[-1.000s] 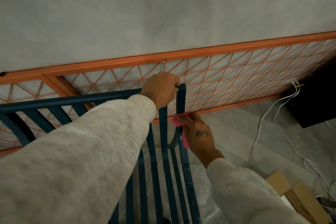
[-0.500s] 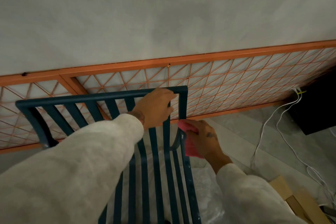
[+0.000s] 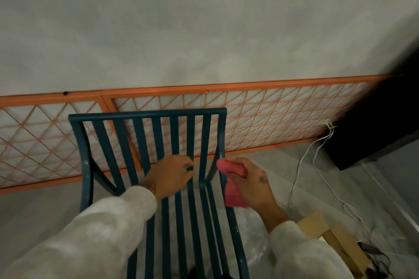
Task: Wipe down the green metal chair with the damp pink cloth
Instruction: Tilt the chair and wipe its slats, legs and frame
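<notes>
Green metal chair [image 3: 145, 118]: left hand [image 3: 172, 175] grips a slat, right hand [image 3: 251, 180] clutches pink cloth [image 3: 233, 192] (bunched).

Pale fleece sleeves [image 3: 95, 233] on both arms (small tattoo, right hand [image 3: 254, 182])

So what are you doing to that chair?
A person is cleaning the green metal chair with a pink cloth. The right hand holds the bunched cloth against the chair's right side bar, about where the back curves into the seat. The left hand rests on the slats in the middle, fingers hooked between them, probably to steady it. The chair stands in front of an orange lattice panel that stands along the wall.
</notes>
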`<state>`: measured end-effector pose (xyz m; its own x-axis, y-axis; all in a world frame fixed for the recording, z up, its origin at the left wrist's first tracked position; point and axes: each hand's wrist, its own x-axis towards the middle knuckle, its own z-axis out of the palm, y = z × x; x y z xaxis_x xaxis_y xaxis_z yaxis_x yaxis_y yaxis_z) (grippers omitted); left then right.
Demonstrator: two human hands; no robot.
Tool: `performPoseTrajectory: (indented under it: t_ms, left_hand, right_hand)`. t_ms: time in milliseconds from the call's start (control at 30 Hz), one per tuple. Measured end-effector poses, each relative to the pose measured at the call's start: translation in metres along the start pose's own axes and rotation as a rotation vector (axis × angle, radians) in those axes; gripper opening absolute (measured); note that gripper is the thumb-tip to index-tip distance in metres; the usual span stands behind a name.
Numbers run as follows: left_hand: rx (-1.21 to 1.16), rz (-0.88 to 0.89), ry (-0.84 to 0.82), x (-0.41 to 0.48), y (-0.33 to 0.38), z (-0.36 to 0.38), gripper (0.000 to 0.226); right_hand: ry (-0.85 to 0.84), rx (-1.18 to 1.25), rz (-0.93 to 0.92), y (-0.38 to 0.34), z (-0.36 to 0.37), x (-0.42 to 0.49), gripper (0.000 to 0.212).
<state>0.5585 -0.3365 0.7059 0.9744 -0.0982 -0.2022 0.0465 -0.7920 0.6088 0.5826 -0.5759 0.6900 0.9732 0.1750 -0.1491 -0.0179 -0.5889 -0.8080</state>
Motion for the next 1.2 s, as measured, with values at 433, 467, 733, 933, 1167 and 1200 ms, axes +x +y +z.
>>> performPoseTrajectory:
  t_ms: [433, 467, 733, 933, 1167, 1200]
  left_hand:
    - [-0.090, 0.034, 0.119, -0.152, -0.015, -0.011, 0.023]
    - [-0.109, 0.036, 0.112, -0.156, -0.011, -0.010, 0.024]
    - [-0.180, 0.058, 0.117, -0.171, 0.020, 0.016, 0.030]
    - [-0.243, 0.052, 0.070, -0.166, 0.021, 0.042, 0.031]
    - [-0.295, -0.037, 0.039, -0.137, 0.020, 0.064, 0.029]
    - [-0.306, -0.053, 0.034, -0.130, 0.020, 0.066, 0.029]
  right_hand:
    - [0.161, 0.010, 0.007, -0.044, 0.017, -0.154, 0.028]
    - [0.155, 0.014, 0.005, -0.047, 0.017, -0.160, 0.028]
    - [0.123, -0.027, -0.013, -0.045, 0.004, -0.199, 0.032]
    - [0.125, -0.011, 0.060, -0.012, -0.015, -0.213, 0.030]
    - [0.081, 0.031, 0.096, 0.019, -0.044, -0.181, 0.028]
    - [0.063, 0.031, 0.104, 0.023, -0.047, -0.172, 0.028]
